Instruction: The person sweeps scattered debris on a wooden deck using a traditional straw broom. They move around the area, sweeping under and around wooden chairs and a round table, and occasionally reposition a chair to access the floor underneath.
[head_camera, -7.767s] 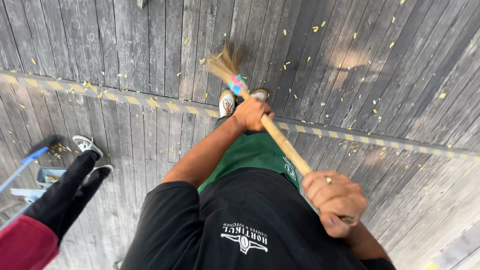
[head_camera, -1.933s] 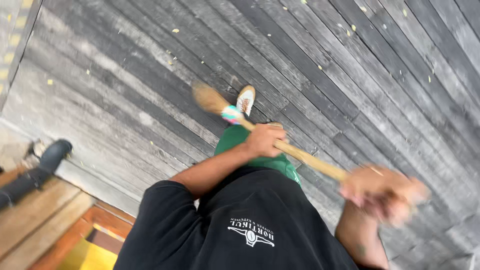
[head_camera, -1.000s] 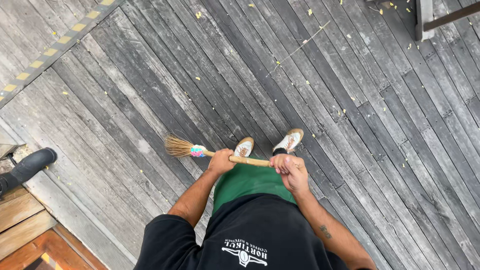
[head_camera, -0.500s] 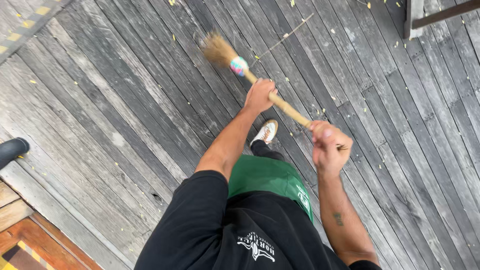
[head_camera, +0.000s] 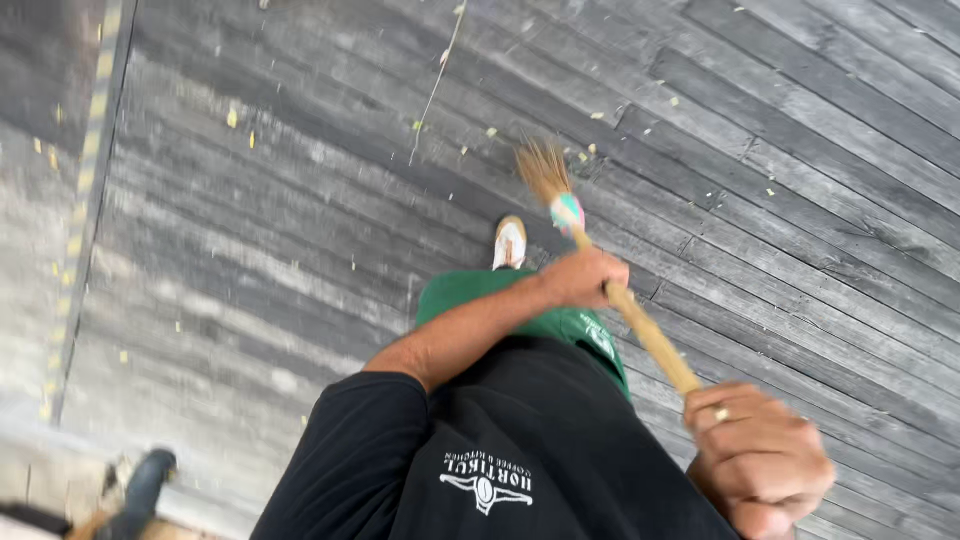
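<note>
I hold a straw broom (head_camera: 646, 327) with a pale wooden handle and a pink and blue band near its bristles. My left hand (head_camera: 583, 277) grips the handle low down, close to the bristle head (head_camera: 543, 171). My right hand (head_camera: 759, 458), with a ring on one finger, grips the handle's upper end near the bottom right. The bristles touch the grey plank deck (head_camera: 300, 230) beside several small yellow leaf bits (head_camera: 583, 156). Below me I see my black shirt, green shorts and one white shoe (head_camera: 510, 242).
A thin twig (head_camera: 434, 88) lies on the planks at the top middle. A strip with yellow marks (head_camera: 92, 150) runs down the left side. Another person's dark shoe (head_camera: 140, 487) shows at the bottom left corner, by a lighter step edge.
The view has swung; the yellow-marked strip is now at the left. The broom head has moved from the upper left to just right of my shoe. Both hands keep their grip.
</note>
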